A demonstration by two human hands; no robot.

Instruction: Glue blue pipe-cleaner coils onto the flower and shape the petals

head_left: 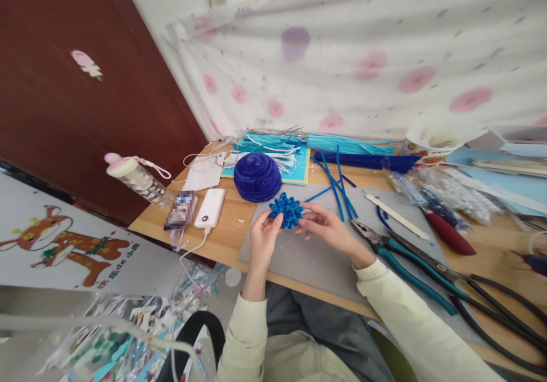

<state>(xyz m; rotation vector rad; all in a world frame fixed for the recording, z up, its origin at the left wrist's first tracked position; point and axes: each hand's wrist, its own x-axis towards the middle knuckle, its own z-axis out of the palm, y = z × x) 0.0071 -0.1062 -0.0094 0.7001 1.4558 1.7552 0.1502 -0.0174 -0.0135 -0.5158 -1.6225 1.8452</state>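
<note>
A blue pipe-cleaner flower (285, 210) with many looped petals is held up over the grey mat (294, 259). My left hand (264, 235) grips its left side, thumb on the front. From the right, my right hand (322, 226) pinches the flower's edge between bent fingers. Just behind the flower sits a dark blue dome (257, 178) wound in fuzzy strands. Several loose blue pipe cleaners (341, 191) lie crossed beyond my right hand.
Pliers (401, 273), large scissors (444, 268), a wooden stick (397, 216) and a red-handled tool (448, 232) lie right. Bundled pipe cleaners (367, 161) line the back. A power bank (210, 208), phone (182, 210) and bottle (134, 178) stand or lie left.
</note>
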